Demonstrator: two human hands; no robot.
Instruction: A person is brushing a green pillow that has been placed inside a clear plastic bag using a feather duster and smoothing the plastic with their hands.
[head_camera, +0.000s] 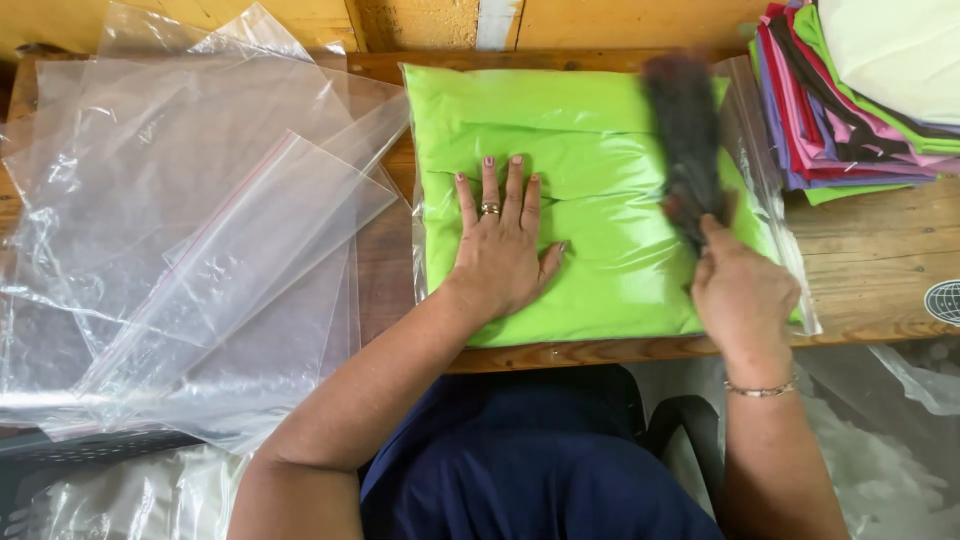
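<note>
Pressing left hand (505, 250), fingers spread flat, on bagged green cloth (590, 200) near bench (880, 270) front edge | right hand (740, 295) fingers clamped on blurred dark brush (685, 140) | risk: bag sliding off front edge, likely if the pressing hand lifts.

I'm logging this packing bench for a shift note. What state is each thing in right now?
Green cloth: folded, flat inside a clear bag on the table.
Left hand: open, palm pressed flat on the cloth.
Right hand: closed on the dark brush.
Dark brush: blurred, over the cloth.
Clear bags: empty, loosely piled.
Coloured cloths: folded, stacked.
</note>
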